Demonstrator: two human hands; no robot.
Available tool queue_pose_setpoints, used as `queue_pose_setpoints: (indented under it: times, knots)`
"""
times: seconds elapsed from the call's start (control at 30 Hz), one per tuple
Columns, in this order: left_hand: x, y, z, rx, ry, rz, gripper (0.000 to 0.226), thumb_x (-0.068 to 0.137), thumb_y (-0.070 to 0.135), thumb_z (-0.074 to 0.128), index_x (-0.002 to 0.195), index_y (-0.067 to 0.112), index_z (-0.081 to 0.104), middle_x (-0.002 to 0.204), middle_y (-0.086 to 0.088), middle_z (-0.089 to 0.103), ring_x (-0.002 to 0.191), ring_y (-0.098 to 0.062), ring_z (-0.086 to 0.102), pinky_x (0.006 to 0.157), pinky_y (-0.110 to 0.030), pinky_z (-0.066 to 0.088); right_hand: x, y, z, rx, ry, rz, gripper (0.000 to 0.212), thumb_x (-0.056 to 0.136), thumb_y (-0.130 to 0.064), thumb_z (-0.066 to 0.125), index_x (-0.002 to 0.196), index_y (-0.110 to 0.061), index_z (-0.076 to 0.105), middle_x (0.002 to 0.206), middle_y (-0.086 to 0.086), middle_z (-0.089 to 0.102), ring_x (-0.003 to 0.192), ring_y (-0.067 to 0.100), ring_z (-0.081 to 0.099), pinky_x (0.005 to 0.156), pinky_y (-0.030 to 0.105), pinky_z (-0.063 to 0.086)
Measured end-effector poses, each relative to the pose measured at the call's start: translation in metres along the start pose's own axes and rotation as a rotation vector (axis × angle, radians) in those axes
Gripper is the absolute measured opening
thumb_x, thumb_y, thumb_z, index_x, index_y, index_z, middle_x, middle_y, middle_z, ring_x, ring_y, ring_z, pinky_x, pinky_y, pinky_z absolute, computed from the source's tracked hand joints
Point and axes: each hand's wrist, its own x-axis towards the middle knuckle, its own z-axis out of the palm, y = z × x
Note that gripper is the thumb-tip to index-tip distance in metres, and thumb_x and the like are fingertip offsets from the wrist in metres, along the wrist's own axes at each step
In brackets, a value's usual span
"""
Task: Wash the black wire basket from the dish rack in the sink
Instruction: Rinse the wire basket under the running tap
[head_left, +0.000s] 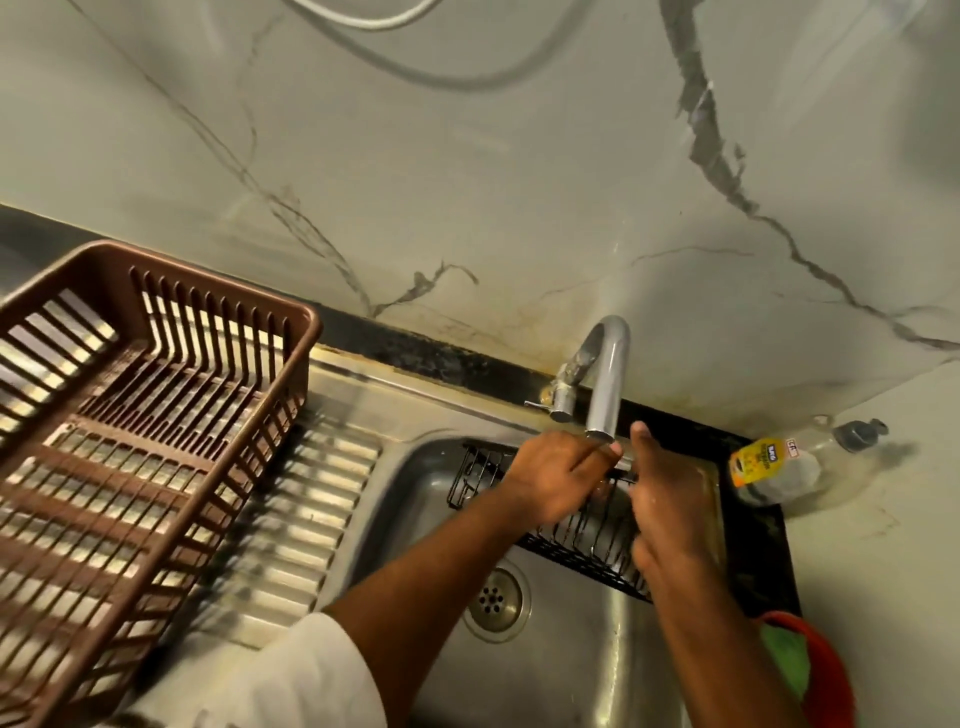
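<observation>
The left hand (553, 478) lies over the far rim of the black wire basket (582, 525), fingers curled down on the wires right under the tap (605, 379) spout; the right hand (667, 512) grips the basket's right end, thumb raised. The basket sits tilted inside the steel sink (571, 665), above the drain (493, 600). This looks like the rinsing step. No running water is visible, so next probably means opening the tap or turning the basket. The brown dish rack (150, 415) stands on the drainboard, left.
</observation>
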Motion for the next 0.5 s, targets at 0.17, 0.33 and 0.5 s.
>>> queue_pose_setpoints:
  times: [0.17,0.33,0.5]
  knots:
    - [0.007,-0.056,-0.022,0.003,0.0,-0.221,0.051,0.106,0.057,0.033,0.082,0.024,0.064,0.081,0.0,0.068,0.079,-0.017,0.064,0.08,-0.04,0.051,0.002,-0.009,-0.039,0.114,0.107,0.054,0.038,0.092,-0.049,0.066,0.071,-0.021,0.052,0.059,-0.002,0.038,0.051,0.014,0.034,0.051,0.029,0.032]
    - [0.007,-0.043,-0.014,0.213,-0.038,-0.11,0.047,0.11,0.046,0.028,0.129,0.023,0.065,0.131,-0.003,0.063,0.125,-0.021,0.05,0.11,-0.044,0.035,0.008,0.001,-0.053,0.171,0.143,0.051,0.036,0.091,-0.048,0.068,0.073,-0.02,0.055,0.063,0.0,0.037,0.052,0.013,0.03,0.052,0.029,0.028]
    - [-0.002,0.014,0.028,0.24,-0.054,0.217,0.05,0.107,0.047,0.024,0.117,0.025,0.068,0.112,0.002,0.064,0.114,-0.018,0.052,0.104,-0.045,0.036,0.001,0.007,-0.032,0.206,0.121,0.103,0.037,0.093,-0.047,0.066,0.092,-0.01,0.068,0.078,0.01,0.067,0.062,0.025,0.066,0.06,0.032,0.053]
